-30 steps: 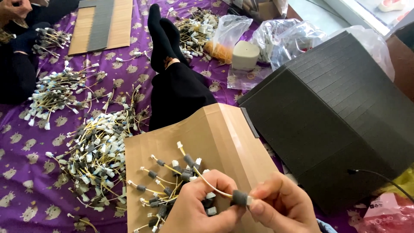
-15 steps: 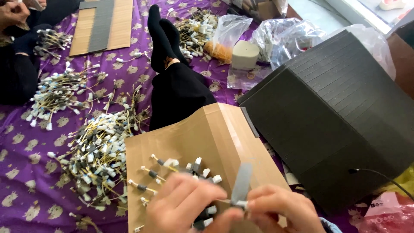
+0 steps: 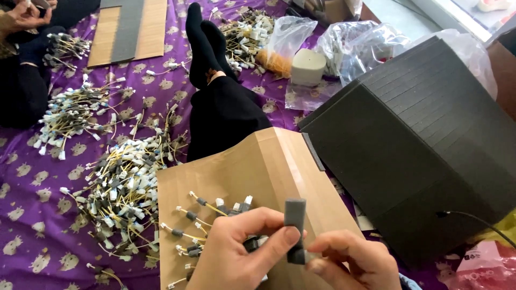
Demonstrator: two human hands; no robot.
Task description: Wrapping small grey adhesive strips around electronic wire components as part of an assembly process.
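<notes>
My left hand (image 3: 239, 252) holds a bunch of short yellow wires (image 3: 207, 225) with white plugs and grey foam sleeves, over a brown backing sheet (image 3: 242, 172) on my lap. Between its thumb and my right hand (image 3: 352, 260) stands a grey foam strip (image 3: 295, 228), upright, pinched at its lower end by my right fingers. The wire end under the strip is hidden by the fingers.
A big pile of the same wires (image 3: 123, 185) lies on the purple cloth (image 3: 21, 215) to the left. A stack of dark foam sheets (image 3: 419, 139) fills the right. My legs in black (image 3: 215, 102) stretch ahead. Another person's hands (image 3: 21, 16) work at far left. Plastic bags (image 3: 333, 48) lie behind.
A second ago the foam was wrapped on a wire between my fingers. The bunch has dropped into my left hand, and a grey strip now stands upright between both hands.
</notes>
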